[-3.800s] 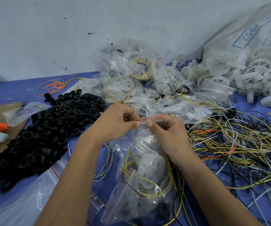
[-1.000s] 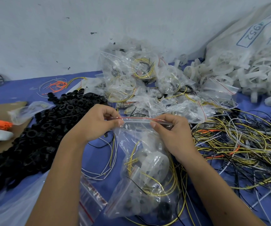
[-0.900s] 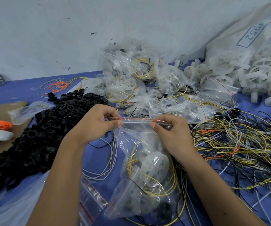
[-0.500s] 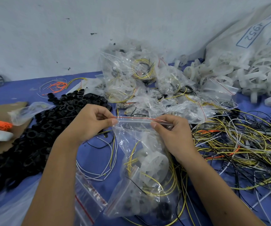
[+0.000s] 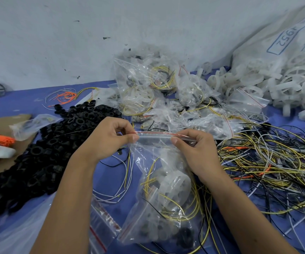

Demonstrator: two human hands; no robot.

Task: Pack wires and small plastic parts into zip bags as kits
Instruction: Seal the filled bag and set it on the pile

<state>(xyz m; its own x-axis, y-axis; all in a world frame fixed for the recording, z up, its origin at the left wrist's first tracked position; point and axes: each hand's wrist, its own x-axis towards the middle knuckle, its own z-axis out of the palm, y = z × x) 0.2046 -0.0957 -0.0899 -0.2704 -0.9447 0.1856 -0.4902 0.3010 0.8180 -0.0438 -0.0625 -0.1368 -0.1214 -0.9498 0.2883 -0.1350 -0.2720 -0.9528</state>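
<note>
The clear zip bag with a red seal strip (image 5: 159, 182), holding yellow wires and a white plastic wheel, hangs over the near middle of the blue bench (image 5: 28, 101). I think the seal can stay partly open if the fingers skip a part, or a wire end sits in the strip; then parts fall out. The left hand (image 5: 109, 142) pinches the strip's left end between thumb and forefinger, closed tight. The right hand (image 5: 193, 149) pinches its right end the same way.
</note>
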